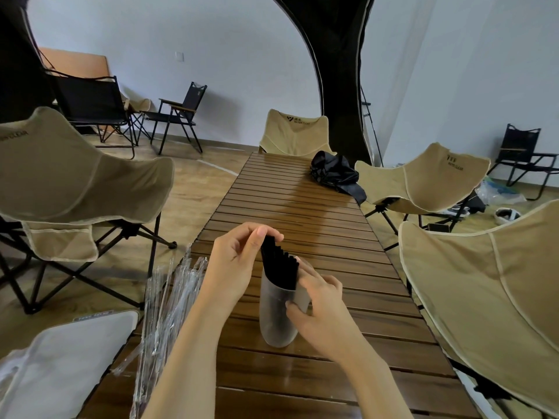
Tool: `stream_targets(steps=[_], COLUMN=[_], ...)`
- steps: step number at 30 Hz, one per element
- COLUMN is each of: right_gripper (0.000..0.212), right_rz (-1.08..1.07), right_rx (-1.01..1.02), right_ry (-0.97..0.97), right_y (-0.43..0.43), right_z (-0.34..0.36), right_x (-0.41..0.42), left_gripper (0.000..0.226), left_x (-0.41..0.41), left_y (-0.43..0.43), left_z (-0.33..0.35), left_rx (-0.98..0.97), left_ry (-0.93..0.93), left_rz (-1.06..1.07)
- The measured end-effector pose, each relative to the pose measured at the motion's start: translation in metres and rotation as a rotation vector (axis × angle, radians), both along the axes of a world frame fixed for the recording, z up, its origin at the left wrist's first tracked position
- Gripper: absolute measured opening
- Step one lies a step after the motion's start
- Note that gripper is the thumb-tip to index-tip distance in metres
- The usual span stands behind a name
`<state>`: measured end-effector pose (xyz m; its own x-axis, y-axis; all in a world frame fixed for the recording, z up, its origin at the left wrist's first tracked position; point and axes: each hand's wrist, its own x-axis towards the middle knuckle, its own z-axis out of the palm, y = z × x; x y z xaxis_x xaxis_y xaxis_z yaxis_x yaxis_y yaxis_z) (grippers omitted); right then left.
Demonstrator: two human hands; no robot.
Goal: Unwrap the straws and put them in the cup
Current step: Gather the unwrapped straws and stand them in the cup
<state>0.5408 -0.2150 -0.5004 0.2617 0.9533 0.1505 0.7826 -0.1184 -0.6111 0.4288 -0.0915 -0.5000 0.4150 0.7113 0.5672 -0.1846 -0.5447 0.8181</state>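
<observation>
Crinkled clear plastic wrappers (pixel 163 313) lie left of the forearm; black plastic straws (pixel 279 264) stand fanned, near-upright in frosted translucent cup (pixel 276 322) between both hands, left hand (pixel 239 261) pinching tallest tip from above, right hand (pixel 317 303) gripping cup wall.

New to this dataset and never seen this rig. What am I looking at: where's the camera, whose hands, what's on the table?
There is no robot here. It is one wide-angle camera worn on a person's head, looking forward and down, so the arms at the bottom are the wearer's own. The left hand pinches the top of a bunch of black straws standing in a frosted cup. The right hand grips the cup near its rim. The cup stands on a slatted wooden table. Clear wrappers are piled at its left edge, and a black fabric bundle lies at the far end.
</observation>
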Motion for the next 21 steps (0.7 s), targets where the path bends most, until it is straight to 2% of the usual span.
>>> stream_targets(steps=[10, 21], right_gripper=[0.053, 0.053], right_rz=[-0.055, -0.021], right_rx=[-0.019, 0.03], right_ry=[0.065, 0.109], right_y=[0.0014, 0.0015], right_z=[-0.0031, -0.0072], right_x=[-0.0001, 0.0014], left_gripper=[0.024, 0.03], left_x=[0.0049, 0.004], left_y=[0.0007, 0.0035], left_z=[-0.0022, -0.0087], left_rx=[-0.027, -0.038], left_ry=[-0.059, -0.028], left_rz=[0.087, 0.124])
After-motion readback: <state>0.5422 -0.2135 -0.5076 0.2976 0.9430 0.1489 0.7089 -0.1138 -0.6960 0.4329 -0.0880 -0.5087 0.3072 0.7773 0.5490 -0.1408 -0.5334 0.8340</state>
